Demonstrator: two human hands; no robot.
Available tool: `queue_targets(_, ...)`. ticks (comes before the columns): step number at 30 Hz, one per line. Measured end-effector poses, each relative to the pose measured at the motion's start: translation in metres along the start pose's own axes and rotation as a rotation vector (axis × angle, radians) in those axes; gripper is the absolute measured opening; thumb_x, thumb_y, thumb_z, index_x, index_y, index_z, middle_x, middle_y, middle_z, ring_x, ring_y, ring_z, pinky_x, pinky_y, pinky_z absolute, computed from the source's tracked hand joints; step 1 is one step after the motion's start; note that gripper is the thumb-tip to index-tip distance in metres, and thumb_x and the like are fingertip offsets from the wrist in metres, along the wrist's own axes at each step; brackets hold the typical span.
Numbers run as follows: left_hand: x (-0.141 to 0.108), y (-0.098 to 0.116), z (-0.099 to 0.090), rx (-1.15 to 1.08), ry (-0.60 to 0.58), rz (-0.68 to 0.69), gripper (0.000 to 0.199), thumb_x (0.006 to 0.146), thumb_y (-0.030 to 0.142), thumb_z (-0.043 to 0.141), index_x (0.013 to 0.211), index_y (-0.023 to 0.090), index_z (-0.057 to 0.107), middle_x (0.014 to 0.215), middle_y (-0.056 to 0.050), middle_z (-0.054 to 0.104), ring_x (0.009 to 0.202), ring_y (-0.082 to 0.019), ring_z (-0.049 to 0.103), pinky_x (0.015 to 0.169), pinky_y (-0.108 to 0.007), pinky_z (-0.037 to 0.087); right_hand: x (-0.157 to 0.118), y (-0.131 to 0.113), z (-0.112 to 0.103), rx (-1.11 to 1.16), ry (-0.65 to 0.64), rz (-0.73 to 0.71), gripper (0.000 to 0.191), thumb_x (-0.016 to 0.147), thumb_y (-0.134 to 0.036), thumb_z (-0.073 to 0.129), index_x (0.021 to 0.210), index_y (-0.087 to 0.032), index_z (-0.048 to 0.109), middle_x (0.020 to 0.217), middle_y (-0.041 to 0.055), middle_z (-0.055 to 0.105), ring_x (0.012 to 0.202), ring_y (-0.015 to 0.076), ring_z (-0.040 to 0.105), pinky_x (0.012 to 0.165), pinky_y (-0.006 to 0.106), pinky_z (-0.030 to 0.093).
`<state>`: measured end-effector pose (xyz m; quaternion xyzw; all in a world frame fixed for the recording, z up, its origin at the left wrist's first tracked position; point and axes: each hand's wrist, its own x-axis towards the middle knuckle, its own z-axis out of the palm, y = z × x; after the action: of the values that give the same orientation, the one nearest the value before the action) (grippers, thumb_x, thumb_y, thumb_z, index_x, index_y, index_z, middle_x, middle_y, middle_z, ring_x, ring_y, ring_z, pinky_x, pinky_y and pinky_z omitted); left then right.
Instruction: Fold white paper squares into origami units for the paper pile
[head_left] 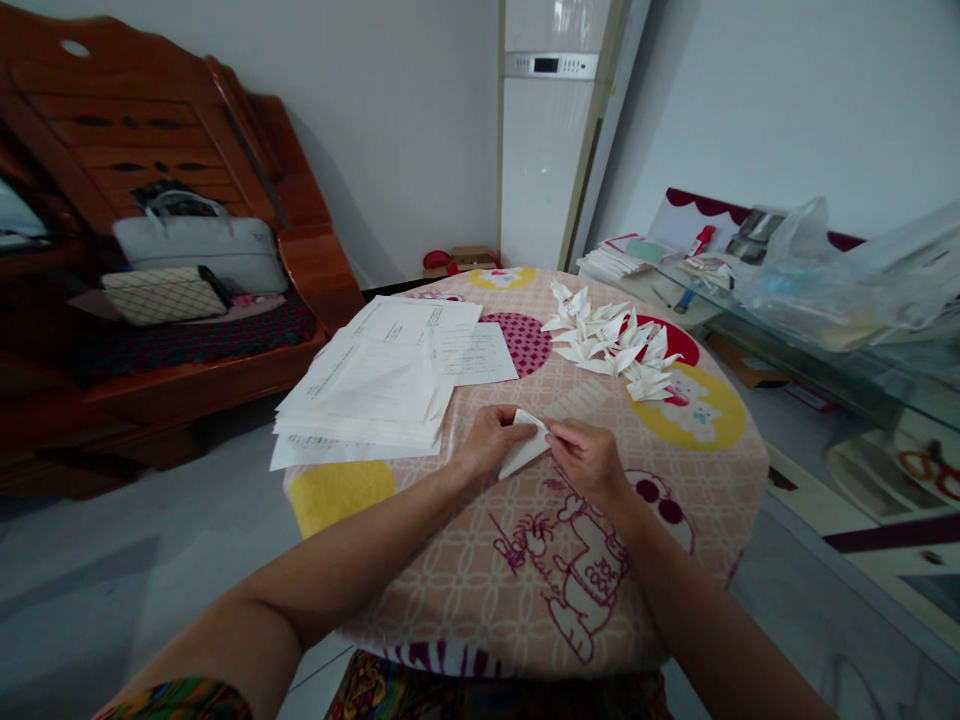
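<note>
Paper point(523, 457) pinched in left hand point(491, 440) and right hand point(591, 458) over tablecloth point(465, 590) apparently lettered "COOK", near illegible printed sheets point(371, 385).

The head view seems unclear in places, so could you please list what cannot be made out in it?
All in the head view:
Folded paper: partly hidden by the fingers of the left hand and right hand.
Printed sheets: text too small and blurred to read.
White folded pieces: overlapping, so their exact number is unclear.
Plastic bag: contents obscured by its cloudy, creased plastic.
Wooden seat: cut off by the left edge.
</note>
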<state>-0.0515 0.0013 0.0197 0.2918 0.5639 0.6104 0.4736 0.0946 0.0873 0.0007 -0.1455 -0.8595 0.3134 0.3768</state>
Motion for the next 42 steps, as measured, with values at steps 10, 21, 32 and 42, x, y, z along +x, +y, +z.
queue_targets(10,0.005,-0.001,-0.01,-0.031,-0.092,0.011,0.016,0.062,0.026,0.071,0.065,0.012,0.066,0.054,0.001,0.058,0.044,-0.008,0.045,0.043,-0.02,0.029,-0.004,-0.001,-0.003,-0.339,-0.07,-0.271,0.049,0.085,-0.004,0.043,0.129,-0.016,0.062,0.075,0.0057,0.064,0.068,0.017,0.06,0.062,0.027,0.049)
queue_targets(21,0.004,0.003,-0.011,-0.017,-0.094,0.007,0.028,0.066,0.036,0.076,0.063,0.012,0.062,0.054,0.001,0.056,0.044,-0.008,0.045,0.045,-0.021,0.029,-0.006,-0.01,-0.001,-0.498,-0.139,-0.172,0.042,0.085,-0.008,0.048,0.123,-0.01,0.066,0.079,0.0103,0.066,0.069,0.0199,0.062,0.063,0.03,0.05)
queue_targets(32,0.005,0.005,-0.014,0.241,-0.087,0.187,0.037,0.076,0.047,0.068,0.063,0.013,0.061,0.055,0.001,0.052,0.047,-0.007,0.039,0.045,-0.021,0.022,0.005,-0.012,-0.006,0.665,-0.092,0.694,0.043,0.078,-0.059,0.063,0.074,-0.016,0.064,0.06,0.0034,0.068,0.043,0.0165,0.063,0.038,0.025,0.05)
queue_targets(42,0.005,-0.002,-0.014,0.188,-0.127,0.093,0.035,0.075,0.046,0.069,0.068,0.012,0.063,0.057,0.001,0.054,0.046,-0.007,0.041,0.045,-0.021,0.023,0.0,-0.011,-0.006,0.631,-0.158,0.646,0.038,0.082,-0.051,0.062,0.064,-0.017,0.059,0.047,-0.002,0.06,0.035,0.0105,0.054,0.034,0.019,0.044)
